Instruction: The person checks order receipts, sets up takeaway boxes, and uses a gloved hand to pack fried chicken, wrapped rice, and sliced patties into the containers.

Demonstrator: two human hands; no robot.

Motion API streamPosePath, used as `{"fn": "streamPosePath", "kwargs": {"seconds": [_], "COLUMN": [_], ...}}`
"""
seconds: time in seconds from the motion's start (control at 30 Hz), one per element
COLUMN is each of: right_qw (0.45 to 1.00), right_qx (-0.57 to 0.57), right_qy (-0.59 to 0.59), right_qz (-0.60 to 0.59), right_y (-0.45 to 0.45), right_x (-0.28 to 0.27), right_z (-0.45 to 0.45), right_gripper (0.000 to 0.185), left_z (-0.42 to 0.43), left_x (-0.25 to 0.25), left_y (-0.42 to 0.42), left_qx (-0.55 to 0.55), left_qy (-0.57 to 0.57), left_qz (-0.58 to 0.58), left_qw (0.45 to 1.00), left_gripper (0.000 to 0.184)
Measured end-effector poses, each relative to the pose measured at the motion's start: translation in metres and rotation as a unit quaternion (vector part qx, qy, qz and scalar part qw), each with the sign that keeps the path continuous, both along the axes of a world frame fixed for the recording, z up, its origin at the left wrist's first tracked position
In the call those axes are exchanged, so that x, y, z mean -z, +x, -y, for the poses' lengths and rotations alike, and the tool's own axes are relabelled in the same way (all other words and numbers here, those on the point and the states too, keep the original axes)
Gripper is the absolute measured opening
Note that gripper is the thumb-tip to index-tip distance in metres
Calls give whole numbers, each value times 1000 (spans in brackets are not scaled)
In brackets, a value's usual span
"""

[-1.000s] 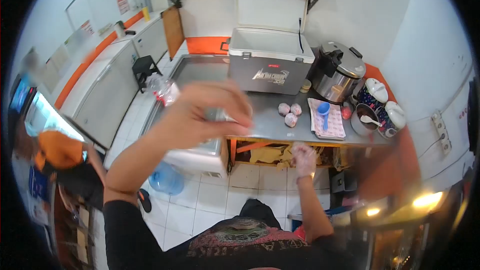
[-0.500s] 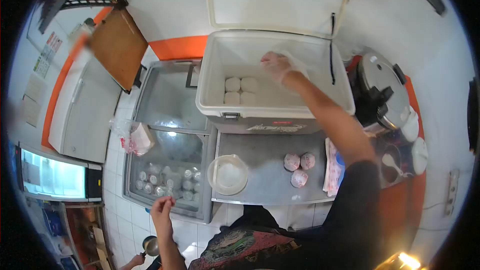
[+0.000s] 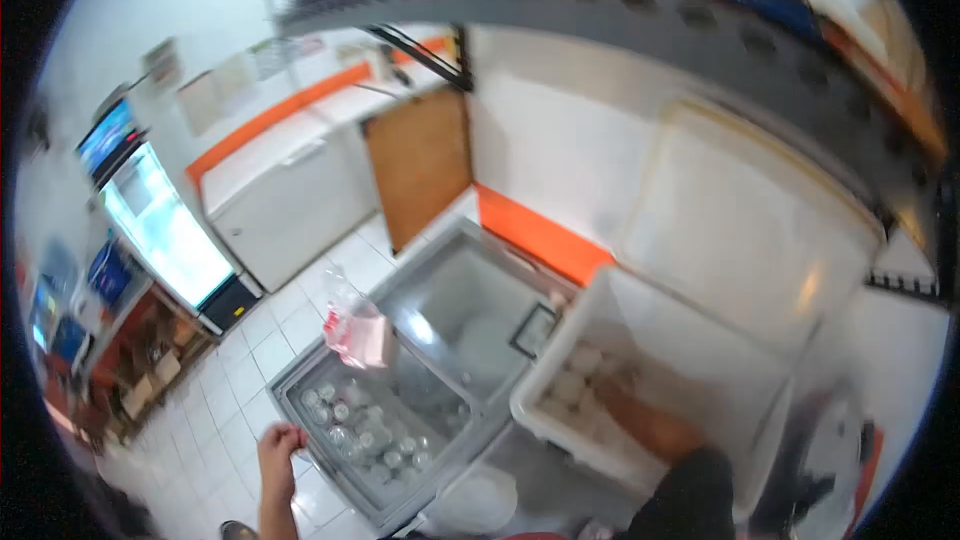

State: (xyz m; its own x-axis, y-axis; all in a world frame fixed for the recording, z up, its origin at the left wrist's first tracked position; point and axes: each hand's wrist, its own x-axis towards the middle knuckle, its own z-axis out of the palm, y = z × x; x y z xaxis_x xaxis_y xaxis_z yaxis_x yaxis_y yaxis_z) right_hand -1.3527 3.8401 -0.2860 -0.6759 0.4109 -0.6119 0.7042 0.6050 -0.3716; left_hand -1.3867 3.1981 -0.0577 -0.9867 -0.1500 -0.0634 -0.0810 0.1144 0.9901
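Observation:
My right hand reaches down inside the open white-lined cooler box, beside several round white wrapped bundles. Blur and the dim inside hide its fingers and whatever they hold. My left hand is raised at the lower left, near the corner of the glass-topped freezer, its fingers curled together; whether anything small sits between them cannot be made out. On the freezer's edge lies a pink-and-white packet in clear plastic. A pale round container is at the bottom centre.
A metal shelf crosses overhead. The cooler's raised lid leans at the right. Several lidded cups are inside the freezer. A brown board, a white chest freezer and a lit display fridge stand farther back.
The view has swung left. My right hand, over the cooler's middle half a second ago, is now deeper and beside the white bundles. My left hand stays raised near the freezer.

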Motion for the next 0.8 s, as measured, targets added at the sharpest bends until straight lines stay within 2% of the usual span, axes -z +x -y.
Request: {"fn": "streamPosePath", "kwargs": {"seconds": [0.07,0.1,0.13,0.17,0.23,0.3,0.4,0.47,0.53,0.57,0.63,0.67,0.7,0.73,0.77,0.8], "right_qw": [1000,999,999,997,992,978,929,868,819,815,814,806,780,748,740,710], "right_qx": [13,27,44,68,127,199,328,419,442,450,351,316,383,450,458,476], "right_qy": [-1,-4,-9,-12,-26,-44,-89,-131,-183,-179,-141,-124,-141,-159,-159,-169], "right_qz": [21,23,21,17,-6,-46,-145,-231,-316,-317,-442,-484,-475,-462,-465,-490], "right_y": [-2,-1,2,8,18,34,62,87,114,136,171,183,193,203,213,220], "right_x": [-5,-8,-14,-21,-43,-74,-141,-186,-217,-219,-230,-240,-257,-272,-284,-295], "right_z": [0,0,0,-3,-2,1,15,32,39,41,54,64,85,108,136,167], "right_gripper": [50,50,50,50,50,49,49,51,48,48,45,44,43,42,42,43], "left_z": [-23,-32,-40,-53,-83,-110,-150,-173,-195,-205,-226,-236,-242,-242,-243,-248], "left_x": [-65,-96,-131,-165,-241,-304,-391,-443,-486,-498,-515,-524,-535,-545,-554,-562], "left_y": [-35,-51,-66,-80,-91,-116,-154,-195,-202,-213,-237,-247,-251,-247,-241,-238], "left_qx": [35,41,69,99,114,136,127,138,154,171,189,196,203,207,261,313], "left_qy": [-104,-107,-164,-148,-200,-252,-190,-164,-174,-171,-161,-210,-261,-255,-259,-263], "left_qz": [-92,-124,-202,-291,-366,-516,-611,-703,-706,-724,-747,-741,-733,-739,-764,-785], "left_qw": [990,986,963,940,902,807,758,678,669,645,617,607,594,588,530,466], "left_gripper": [10,10,9,9,13,21,28,28,28,27,26,24,23,23,22,20]}}
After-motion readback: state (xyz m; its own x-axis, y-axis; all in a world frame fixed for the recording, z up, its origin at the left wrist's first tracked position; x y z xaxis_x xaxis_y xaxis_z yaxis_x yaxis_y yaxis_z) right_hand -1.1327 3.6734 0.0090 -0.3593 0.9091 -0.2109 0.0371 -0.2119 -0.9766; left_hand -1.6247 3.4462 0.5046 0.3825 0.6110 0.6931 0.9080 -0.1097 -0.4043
